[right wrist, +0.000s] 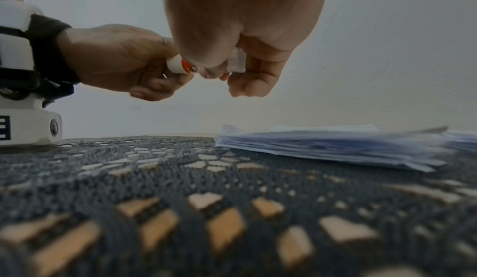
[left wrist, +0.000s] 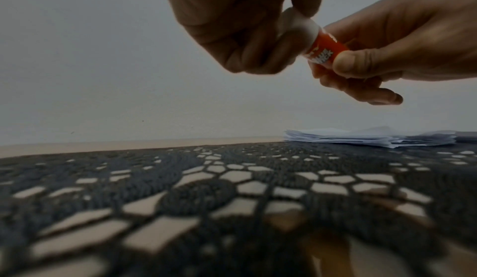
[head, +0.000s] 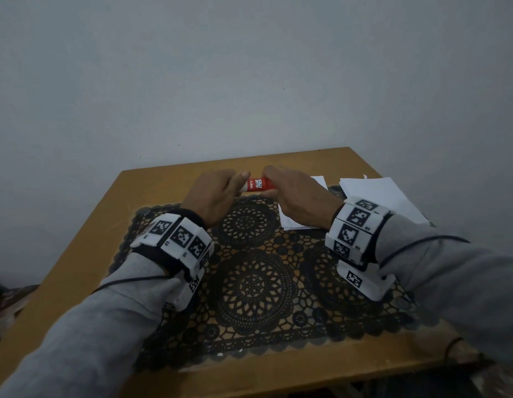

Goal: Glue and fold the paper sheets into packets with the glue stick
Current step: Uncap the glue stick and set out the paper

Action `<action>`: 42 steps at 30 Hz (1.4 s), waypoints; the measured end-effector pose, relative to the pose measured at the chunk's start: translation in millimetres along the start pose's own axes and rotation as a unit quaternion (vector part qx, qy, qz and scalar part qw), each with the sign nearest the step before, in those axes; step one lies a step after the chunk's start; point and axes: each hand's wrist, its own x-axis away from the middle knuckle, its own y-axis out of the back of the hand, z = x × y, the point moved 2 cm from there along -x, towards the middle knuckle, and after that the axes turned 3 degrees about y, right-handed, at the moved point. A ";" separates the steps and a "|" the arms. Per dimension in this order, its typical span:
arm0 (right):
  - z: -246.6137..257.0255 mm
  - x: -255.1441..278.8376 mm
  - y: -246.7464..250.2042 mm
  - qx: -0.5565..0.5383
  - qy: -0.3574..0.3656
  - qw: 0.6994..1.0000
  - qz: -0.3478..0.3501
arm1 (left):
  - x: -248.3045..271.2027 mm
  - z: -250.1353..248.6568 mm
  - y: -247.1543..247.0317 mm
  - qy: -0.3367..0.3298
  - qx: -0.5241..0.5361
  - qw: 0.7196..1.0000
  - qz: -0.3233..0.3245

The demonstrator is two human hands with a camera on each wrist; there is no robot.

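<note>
Red glue stick (head: pixel 256 185) held above the counter (head: pixel 152 191) between our hands, left hand (head: pixel 212 196) pinching the white cap, right hand (head: pixel 301 196) gripping the barrel, paper sheets (head: pixel 384 196) waiting beside.

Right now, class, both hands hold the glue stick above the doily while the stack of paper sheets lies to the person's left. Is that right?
Not quite. The left hand and right hand do hold the glue stick above the doily, but the stack of paper sheets lies to the person's right, as the head view shows.
</note>
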 end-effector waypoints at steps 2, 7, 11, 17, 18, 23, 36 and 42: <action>0.3 0.4 0.2 -0.003 -0.005 1.000 0.005 | 2.3 0.0 0.7 -0.012 0.014 1.000 -0.002; 1.5 0.3 1.1 -0.024 -0.001 1.000 0.004 | 5.0 -2.2 3.3 -0.056 0.004 0.998 -0.019; 2.1 1.1 1.2 -0.026 -0.002 1.000 0.008 | 4.7 -4.5 5.3 -0.082 -0.035 0.996 -0.012; 3.3 2.0 -0.5 -0.013 -0.001 0.999 0.044 | 7.3 3.3 6.8 -0.103 -0.067 0.991 0.058; 3.3 2.1 -1.0 -0.011 0.000 0.999 0.046 | 7.8 3.8 5.9 -0.098 -0.073 0.991 0.062; 0.0 1.6 2.5 0.000 0.000 1.000 -0.004 | 2.4 -0.1 -1.5 -0.055 -0.085 0.995 0.021; 1.8 2.0 0.6 -0.045 -0.006 0.999 0.015 | 3.3 -3.8 0.2 -0.084 -0.001 0.996 -0.017; 2.1 1.6 1.9 -0.035 -0.004 0.999 0.004 | 1.2 0.2 -0.1 -0.066 0.029 0.997 -0.031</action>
